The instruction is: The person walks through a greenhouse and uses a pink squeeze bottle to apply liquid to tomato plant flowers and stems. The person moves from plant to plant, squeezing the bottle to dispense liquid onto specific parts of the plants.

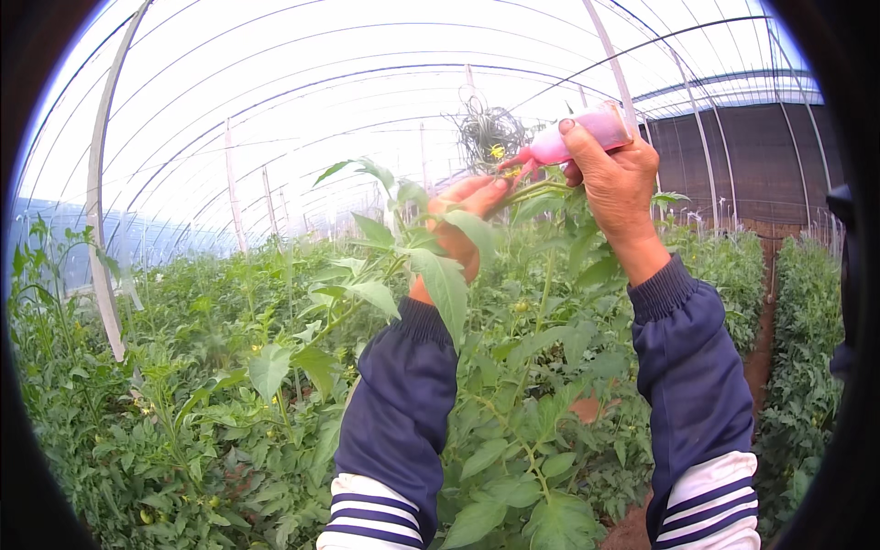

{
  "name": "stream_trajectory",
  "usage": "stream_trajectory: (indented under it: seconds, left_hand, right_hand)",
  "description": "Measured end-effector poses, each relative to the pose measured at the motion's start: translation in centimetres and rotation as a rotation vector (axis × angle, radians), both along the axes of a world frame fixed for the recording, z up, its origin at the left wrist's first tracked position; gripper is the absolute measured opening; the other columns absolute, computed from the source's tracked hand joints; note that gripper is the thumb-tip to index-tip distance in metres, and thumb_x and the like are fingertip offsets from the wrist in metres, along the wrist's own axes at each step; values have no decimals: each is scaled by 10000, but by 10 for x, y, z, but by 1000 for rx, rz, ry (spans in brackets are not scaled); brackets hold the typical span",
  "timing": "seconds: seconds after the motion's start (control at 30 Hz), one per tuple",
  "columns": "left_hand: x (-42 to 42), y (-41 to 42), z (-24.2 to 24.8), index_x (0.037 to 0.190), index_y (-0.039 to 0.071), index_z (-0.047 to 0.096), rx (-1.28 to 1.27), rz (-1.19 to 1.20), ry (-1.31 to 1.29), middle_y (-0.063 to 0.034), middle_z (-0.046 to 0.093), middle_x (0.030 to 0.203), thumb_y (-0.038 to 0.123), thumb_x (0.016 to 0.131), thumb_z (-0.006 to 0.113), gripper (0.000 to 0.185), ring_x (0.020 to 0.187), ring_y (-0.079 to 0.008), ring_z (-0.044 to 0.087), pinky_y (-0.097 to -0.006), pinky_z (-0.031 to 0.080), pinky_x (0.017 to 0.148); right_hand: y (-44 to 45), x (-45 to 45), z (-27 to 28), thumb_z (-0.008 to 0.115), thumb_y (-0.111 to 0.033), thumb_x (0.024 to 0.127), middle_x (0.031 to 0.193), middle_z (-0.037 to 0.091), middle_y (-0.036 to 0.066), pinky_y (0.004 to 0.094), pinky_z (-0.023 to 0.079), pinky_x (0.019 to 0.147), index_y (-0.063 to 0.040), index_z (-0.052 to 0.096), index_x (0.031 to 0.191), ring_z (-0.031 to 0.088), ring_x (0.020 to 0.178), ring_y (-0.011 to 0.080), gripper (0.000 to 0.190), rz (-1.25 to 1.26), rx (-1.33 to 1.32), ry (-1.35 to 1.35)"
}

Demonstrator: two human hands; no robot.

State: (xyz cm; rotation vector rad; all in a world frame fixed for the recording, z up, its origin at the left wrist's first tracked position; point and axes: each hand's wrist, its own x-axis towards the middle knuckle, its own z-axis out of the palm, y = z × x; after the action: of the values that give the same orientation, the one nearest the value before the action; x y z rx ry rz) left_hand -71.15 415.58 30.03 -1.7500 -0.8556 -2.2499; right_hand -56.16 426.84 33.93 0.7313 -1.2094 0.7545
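Up in front of me, my right hand (615,172) grips a small translucent bottle (574,137) of pink liquid, tilted with its base to the upper right. Its red nozzle (514,161) points down to the left, close beside a yellow tomato flower cluster (511,174). My left hand (460,199) has its thumb and fingertips closed at that cluster; leaves partly cover the palm and wrist. Another yellow bloom (497,150) shows just above the nozzle. Green stems (536,191) run under the bottle between my two hands.
Dense tomato plants (227,385) surround me, some with small green fruit (146,515). A bundle of twine (488,134) hangs behind the bottle. Posts (103,179) hold up the arched greenhouse roof. A soil path (764,344) runs along the right, towards a dark wall (742,158).
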Motion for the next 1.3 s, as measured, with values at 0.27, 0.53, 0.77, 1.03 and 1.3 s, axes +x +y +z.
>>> stream_trajectory:
  seconds: [0.27,0.53,0.77,1.03,1.3]
  left_hand:
    - [-2,4,1,1128,-75,668,0,-1,-48,-108,721,1039,112,910,714,291,940,-141,678,-267,538,898]
    - [-4,7,-1,1116,-82,666,21,-23,-29,-133,719,1056,97,902,721,285,938,-159,688,-276,540,913]
    - [-2,16,-4,1148,-98,630,-7,48,-47,-162,716,1064,152,959,648,313,955,-205,695,-318,529,945]
    - [-16,11,15,1347,69,443,18,-34,-97,-188,704,1085,295,1024,494,398,927,-261,696,-359,515,878]
    - [6,12,17,1108,58,566,-16,74,-148,-132,714,991,180,982,575,175,870,-226,703,-325,545,779]
  right_hand:
    - [-3,0,-1,723,-137,886,618,628,2,212,427,453,-10,685,839,563,509,50,140,-5,-3,-4]
    - [2,-3,-2,720,-132,898,630,627,7,208,432,460,-8,688,853,563,511,56,135,0,-4,-3]
    - [12,-3,-5,727,-139,902,668,654,27,217,456,465,3,687,881,584,526,70,149,10,-35,-6]
    - [14,-3,-6,720,-142,907,697,659,41,233,467,464,14,680,908,584,520,84,161,88,-98,39]
    - [18,7,-9,722,-125,881,645,652,33,233,466,462,-1,676,845,588,522,75,138,115,-138,78]
